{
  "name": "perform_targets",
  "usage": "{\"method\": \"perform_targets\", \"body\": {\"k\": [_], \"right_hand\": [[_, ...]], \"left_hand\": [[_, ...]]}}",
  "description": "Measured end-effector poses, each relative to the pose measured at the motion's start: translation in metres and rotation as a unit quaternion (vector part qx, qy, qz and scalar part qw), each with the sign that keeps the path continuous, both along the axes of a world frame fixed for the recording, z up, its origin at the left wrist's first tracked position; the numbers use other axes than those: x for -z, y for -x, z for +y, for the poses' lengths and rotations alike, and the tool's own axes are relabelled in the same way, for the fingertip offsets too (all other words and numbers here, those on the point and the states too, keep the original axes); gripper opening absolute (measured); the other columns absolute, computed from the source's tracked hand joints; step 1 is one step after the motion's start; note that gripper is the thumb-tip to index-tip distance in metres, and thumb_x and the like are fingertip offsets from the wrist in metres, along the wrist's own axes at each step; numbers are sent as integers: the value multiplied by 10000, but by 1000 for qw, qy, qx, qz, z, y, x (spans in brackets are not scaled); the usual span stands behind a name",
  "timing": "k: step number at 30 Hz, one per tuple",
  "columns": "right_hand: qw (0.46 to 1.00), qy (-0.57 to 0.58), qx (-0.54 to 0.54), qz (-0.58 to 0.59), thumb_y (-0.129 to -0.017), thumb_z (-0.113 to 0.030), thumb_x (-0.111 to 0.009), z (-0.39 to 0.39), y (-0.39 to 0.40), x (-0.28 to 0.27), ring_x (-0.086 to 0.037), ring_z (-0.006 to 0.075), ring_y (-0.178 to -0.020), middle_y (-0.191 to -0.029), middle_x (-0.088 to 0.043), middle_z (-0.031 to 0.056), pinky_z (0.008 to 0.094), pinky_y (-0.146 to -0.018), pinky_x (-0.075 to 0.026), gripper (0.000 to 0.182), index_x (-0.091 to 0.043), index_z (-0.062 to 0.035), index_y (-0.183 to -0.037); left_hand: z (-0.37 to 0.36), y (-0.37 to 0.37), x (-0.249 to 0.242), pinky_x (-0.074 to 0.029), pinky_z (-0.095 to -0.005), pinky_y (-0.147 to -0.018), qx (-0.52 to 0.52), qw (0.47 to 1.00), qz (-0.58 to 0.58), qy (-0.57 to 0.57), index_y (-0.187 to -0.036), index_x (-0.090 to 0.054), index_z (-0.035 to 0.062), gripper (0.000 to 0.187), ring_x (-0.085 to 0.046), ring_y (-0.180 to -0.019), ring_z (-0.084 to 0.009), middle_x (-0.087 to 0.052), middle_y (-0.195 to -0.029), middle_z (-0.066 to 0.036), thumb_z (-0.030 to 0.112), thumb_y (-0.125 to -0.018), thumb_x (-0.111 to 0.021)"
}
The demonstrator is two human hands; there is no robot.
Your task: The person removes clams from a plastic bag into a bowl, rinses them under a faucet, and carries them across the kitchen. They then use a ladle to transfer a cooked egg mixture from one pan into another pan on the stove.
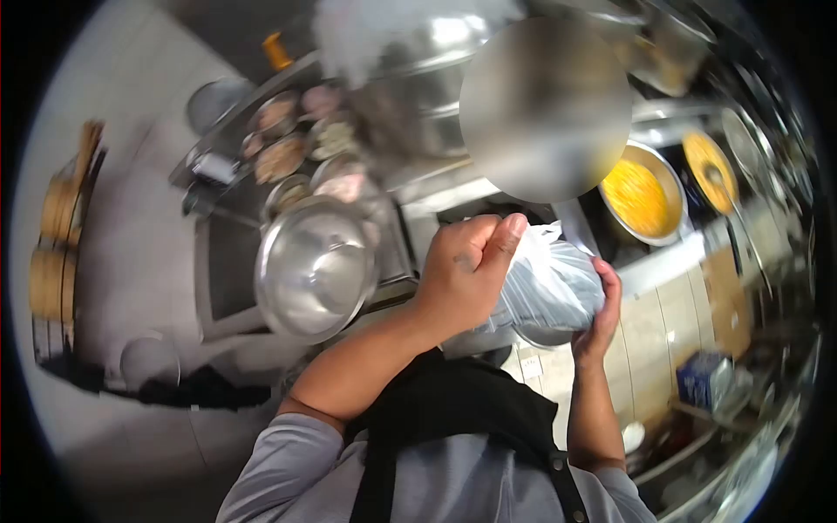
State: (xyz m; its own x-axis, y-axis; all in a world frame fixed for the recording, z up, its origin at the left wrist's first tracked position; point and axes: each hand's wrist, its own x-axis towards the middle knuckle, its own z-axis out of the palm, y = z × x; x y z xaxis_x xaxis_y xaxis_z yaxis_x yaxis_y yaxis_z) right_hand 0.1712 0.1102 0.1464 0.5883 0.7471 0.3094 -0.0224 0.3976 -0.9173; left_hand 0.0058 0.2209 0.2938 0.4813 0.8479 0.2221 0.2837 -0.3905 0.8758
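A white, partly see-through plastic bag (558, 283) is held in front of my chest; its contents look dark grey and I cannot make them out. My left hand (466, 270) is closed in a fist at the bag's gathered left side, thumb pointing up. Curled around the right side of the bag is my right hand (603, 309), with its fingers against the plastic. Beneath the bag, part of a metal bowl (542, 336) shows. A large shiny steel bowl (318, 270) stands left of my left hand, and nothing can be seen in it.
Several small bowls of ingredients (281, 159) stand behind the steel bowl. On the right are a pot of yellow-orange food (641, 199) and a yellow round tray (708, 170) with a ladle (719, 180). Bamboo steamers (52, 283) sit far left. A blurred round patch hides the upper middle.
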Motion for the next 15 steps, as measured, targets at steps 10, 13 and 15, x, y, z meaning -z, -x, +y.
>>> {"method": "perform_targets", "body": {"k": [10,13,15], "right_hand": [[908,-177,-202,-323,-771,-292,-752,147,188,-131,-577,343,-960,-1003,-614,168,406,-842,-454,478,-580,-6,-1113],[881,-125,-270,-368,-757,-285,-753,182,249,-107,-588,353,-886,-904,-630,161,422,-782,-461,394,-603,-25,-1012],[870,-92,-293,-386,-752,-262,-749,203,274,-88,-599,351,-848,-857,-635,153,422,-758,-464,328,-610,-41,-951]], "left_hand": [[52,197,-47,-250,-233,-461,-299,944,-133,-34,-641,-560,59,438,-313,-519,-19,-411,-560,94,321,-992,-538],[65,234,-13,-296,-260,-463,-322,945,-7,-59,-640,-580,45,446,-350,-512,-41,-450,-539,65,326,-984,-546],[79,255,11,-342,-311,-473,-355,935,1,13,-622,-568,27,472,-388,-497,-81,-494,-510,1,345,-970,-555]]}}
